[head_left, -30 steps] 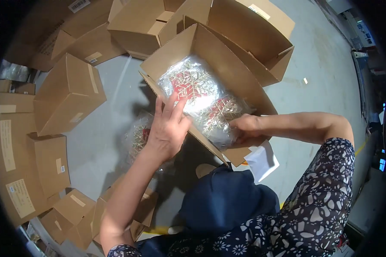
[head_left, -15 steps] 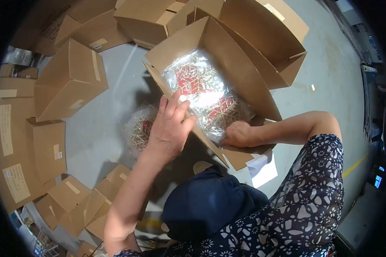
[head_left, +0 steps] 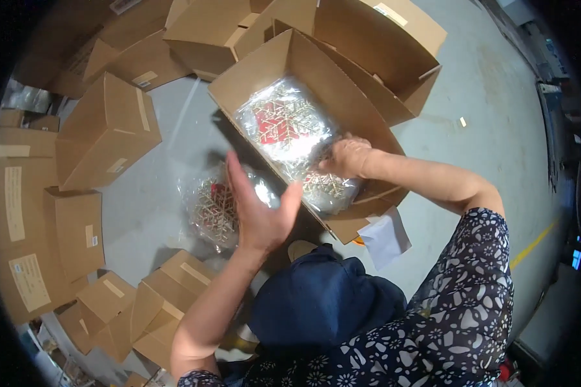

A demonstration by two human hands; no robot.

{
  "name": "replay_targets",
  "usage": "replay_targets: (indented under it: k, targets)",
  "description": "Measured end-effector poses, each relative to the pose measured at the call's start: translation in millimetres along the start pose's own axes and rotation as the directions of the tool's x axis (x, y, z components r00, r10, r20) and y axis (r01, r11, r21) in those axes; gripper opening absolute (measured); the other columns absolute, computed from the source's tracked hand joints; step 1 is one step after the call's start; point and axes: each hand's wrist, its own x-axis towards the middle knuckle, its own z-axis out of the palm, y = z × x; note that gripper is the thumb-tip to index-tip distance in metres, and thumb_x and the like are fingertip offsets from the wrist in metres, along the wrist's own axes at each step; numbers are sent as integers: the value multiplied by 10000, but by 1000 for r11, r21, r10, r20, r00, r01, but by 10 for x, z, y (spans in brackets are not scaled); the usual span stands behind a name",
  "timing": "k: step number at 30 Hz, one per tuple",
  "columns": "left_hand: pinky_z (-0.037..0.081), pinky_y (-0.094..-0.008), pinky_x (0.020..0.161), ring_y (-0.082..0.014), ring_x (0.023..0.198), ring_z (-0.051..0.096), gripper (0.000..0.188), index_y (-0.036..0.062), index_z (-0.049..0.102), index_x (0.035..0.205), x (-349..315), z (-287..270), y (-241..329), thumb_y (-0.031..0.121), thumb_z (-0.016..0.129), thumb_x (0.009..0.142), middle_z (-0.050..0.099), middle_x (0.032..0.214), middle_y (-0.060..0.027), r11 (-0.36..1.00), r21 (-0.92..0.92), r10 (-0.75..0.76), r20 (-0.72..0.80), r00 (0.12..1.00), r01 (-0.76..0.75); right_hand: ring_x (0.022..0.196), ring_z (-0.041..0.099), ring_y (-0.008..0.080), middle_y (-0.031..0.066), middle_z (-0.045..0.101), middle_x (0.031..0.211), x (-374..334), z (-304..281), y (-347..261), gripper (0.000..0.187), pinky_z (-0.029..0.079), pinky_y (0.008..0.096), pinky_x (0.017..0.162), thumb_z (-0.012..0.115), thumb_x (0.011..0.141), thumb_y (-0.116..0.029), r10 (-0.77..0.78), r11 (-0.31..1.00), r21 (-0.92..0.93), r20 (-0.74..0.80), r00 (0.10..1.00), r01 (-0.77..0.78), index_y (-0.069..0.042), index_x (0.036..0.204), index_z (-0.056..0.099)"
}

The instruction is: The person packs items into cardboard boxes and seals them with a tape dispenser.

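Observation:
In front of me an open cardboard box point(head_left: 358, 80) stands tilted across the view. Inside lie a clear-wrapped snowflake decoration point(head_left: 283, 124), glittery gold over red, and a second wrapped snowflake point(head_left: 329, 186) nearer to me. My right hand point(head_left: 347, 157) reaches into the box between them, its bent fingers closed at the plastic wrap; the fingertips are partly hidden. My left hand point(head_left: 259, 216) is outside, over the box's near-left wall, empty, with thumb and fingers spread. Beside it on the floor rests another wrapped snowflake point(head_left: 214, 213), partly covered by the hand.
Open cardboard boxes, such as this one point(head_left: 110, 132) on the left and a large one point(head_left: 374, 39) behind, surround me. More small boxes point(head_left: 168, 303) lie at the lower left. A white paper point(head_left: 386, 238) hangs by the box's near right corner. Grey floor point(head_left: 478, 122) extends right.
My left hand has let go of the box wall and opened beside it. My right hand has moved up and farther into the box. The box has shifted slightly left.

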Motion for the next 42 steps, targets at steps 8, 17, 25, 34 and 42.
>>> replay_targets:
  k: [8,17,25,34,42]
  targets:
    - [560,-465,598,-350,915,603,478,-95,310,1198,-227,392,-371,159,510,847,505,1089,-226,-15,-296,-517,820,246,955,1240,410,343,241,408,1324,735,637,134,874,347,378,1014,536,753,-644,256,965,97,-120,959,-245,38,1284,405]
    - [570,-432,657,-301,796,646,264,-80,531,995,-315,267,-329,104,388,870,614,930,-191,92,-332,-619,719,315,939,1266,394,284,140,423,1374,682,396,148,983,341,349,1013,427,658,-837,-41,993,112,160,986,23,-128,1340,437]
    - [554,-411,692,-263,837,611,259,-59,529,997,-117,94,-93,132,414,866,564,886,-141,140,-245,-649,709,276,959,1131,514,247,176,534,1233,638,524,427,994,410,344,936,792,546,-603,165,580,775,191,968,-252,73,1216,507]
    - [454,-421,740,-334,803,623,232,-89,562,805,-574,459,-645,118,463,771,596,763,-272,700,-211,-493,548,676,682,1082,572,252,142,589,1176,735,723,543,386,434,413,974,524,914,-275,-515,-313,757,372,772,-574,-1,1186,539]
    - [456,-404,800,-420,894,585,316,-90,546,982,-385,319,-565,127,444,776,591,910,-308,727,-99,-424,713,558,679,963,619,238,93,649,1023,223,548,374,256,477,428,908,643,840,-192,-227,-499,811,217,949,-305,-124,1080,589]
